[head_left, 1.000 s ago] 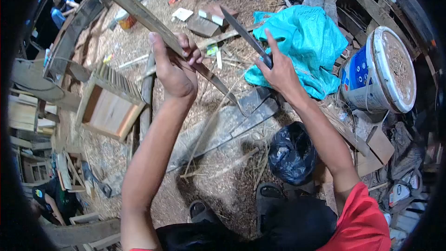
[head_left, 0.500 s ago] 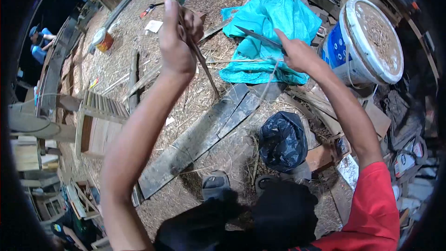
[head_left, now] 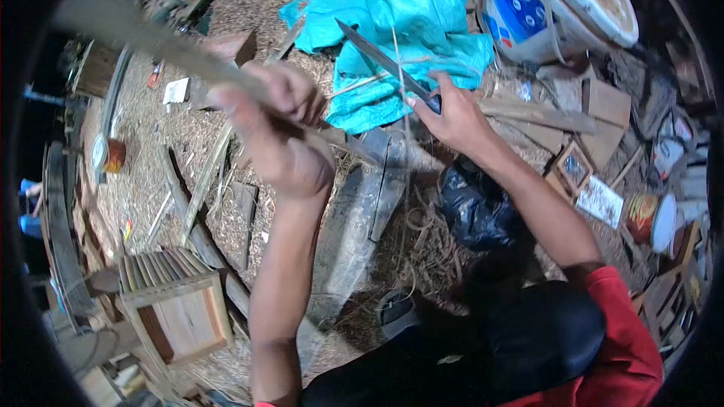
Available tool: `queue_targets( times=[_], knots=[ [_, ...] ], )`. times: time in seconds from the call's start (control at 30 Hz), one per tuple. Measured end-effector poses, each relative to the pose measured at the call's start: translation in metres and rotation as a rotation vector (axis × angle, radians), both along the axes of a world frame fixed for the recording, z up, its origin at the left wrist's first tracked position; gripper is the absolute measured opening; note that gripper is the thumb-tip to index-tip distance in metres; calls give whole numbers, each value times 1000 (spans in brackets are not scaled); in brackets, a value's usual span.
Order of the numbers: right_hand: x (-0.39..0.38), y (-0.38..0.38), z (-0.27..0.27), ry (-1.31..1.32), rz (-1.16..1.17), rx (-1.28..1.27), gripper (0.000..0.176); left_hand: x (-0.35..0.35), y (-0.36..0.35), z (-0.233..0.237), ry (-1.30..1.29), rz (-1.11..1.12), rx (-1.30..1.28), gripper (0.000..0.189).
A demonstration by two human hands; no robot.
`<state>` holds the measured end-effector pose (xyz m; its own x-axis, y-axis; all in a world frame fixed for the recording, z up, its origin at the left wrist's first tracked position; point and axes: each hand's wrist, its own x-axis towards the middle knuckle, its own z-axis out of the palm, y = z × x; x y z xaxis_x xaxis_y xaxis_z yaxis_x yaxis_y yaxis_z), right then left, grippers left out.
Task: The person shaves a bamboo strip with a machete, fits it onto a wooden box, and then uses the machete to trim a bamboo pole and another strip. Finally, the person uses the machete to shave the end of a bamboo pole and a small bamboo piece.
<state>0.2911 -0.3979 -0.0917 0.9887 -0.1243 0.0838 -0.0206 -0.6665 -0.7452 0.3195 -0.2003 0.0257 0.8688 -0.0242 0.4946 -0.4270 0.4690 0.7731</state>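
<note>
My left hand is closed around a long wooden stick, blurred by motion, that slants from the upper left down toward the middle. In my right hand is a knife, its dark handle gripped and its blade pointing up and left. A thin pale strip runs up and down across the blade, close to my right fingers; whether I hold it cannot be told. Beyond the knife lies a crumpled turquoise sack on the ground. Below my hands a grey plank rests on the floor.
A white and blue bucket filled with shavings stands at the upper right. The black plastic bag sits below my right forearm. At the lower left is a slatted wooden box. Wood shavings cover the ground, with a small tin farther left.
The stick has swung from steep to a flatter slant, its upper end now far left. My right hand and knife have moved lower and left. The whole view has shifted.
</note>
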Motion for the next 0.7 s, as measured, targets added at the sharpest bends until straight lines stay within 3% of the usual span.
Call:
queue_targets(
  times=[0.1, 0.17, 0.4, 0.47, 0.6, 0.7],
  knots=[
    [-17, 8, 4, 157, -12, 28, 43, -5, 18, -10, -118, 57, 47, 55],
    [-24, 16, -5, 184, 3, 55, 43, -3, 22, -13, -101, 4, -80, 56],
    [-20, 52, 21, 90, 153, 258, 33, 13, 39, -10, -90, -226, -144, 57],
    [-22, 46, 10, 19, 177, 221, 30, 11, 40, -8, -10, -130, -115, 56],
    [-37, 31, 6, -13, 41, 77, 26, 4, 38, -1, -57, -121, -145, 53],
    [-41, 19, -5, -36, -38, 168, 27, -3, 17, 8, -114, -187, -220, 54]
  ],
)
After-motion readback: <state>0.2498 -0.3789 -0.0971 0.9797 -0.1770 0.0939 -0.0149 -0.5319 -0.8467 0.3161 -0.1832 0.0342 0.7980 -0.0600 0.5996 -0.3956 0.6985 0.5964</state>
